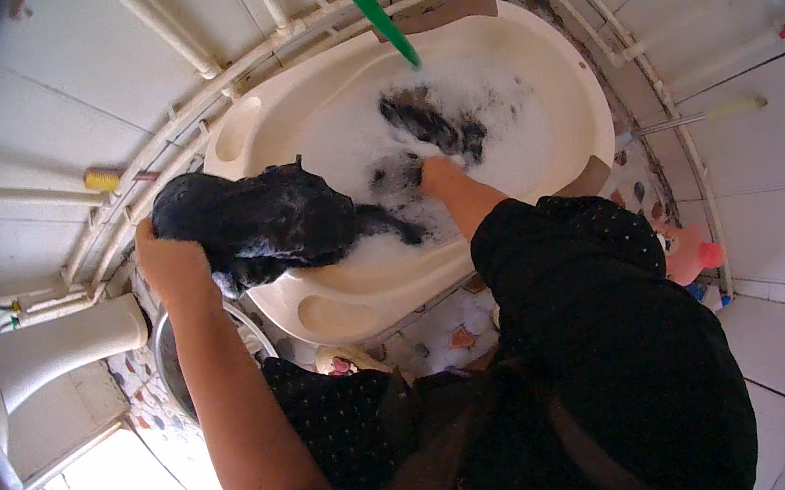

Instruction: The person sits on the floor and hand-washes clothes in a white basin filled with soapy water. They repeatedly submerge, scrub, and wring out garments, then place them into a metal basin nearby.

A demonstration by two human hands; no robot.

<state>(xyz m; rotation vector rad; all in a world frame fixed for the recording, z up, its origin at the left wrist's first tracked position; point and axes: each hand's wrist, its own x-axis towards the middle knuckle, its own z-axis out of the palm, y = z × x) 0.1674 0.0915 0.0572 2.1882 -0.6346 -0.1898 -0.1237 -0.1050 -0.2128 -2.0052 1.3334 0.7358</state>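
Observation:
My left hand [175, 262] grips one end of a wet black cloth [262, 217], which hangs over the left end of a cream plastic bathtub [364, 308]. Its other end trails into the suds. White foam [340, 133] covers the water. My right hand [439, 173] reaches down into the foam at the middle of the tub, against a patch of dark fabric; its fingers are hidden, so I cannot tell whether it holds the fabric. Just beyond lies more soaked dark cloth [424, 118], partly under the suds. A green hose [373, 9] comes down from above, its end over the foam.
Cream pipes [326, 19] run along the tiled wall behind the tub. A metal basin [174, 363] stands on the floor below my left forearm, near a white pedestal [72, 350]. At right are a pink bottle [687, 254] and a thin rod with a pale yellow handle [735, 107].

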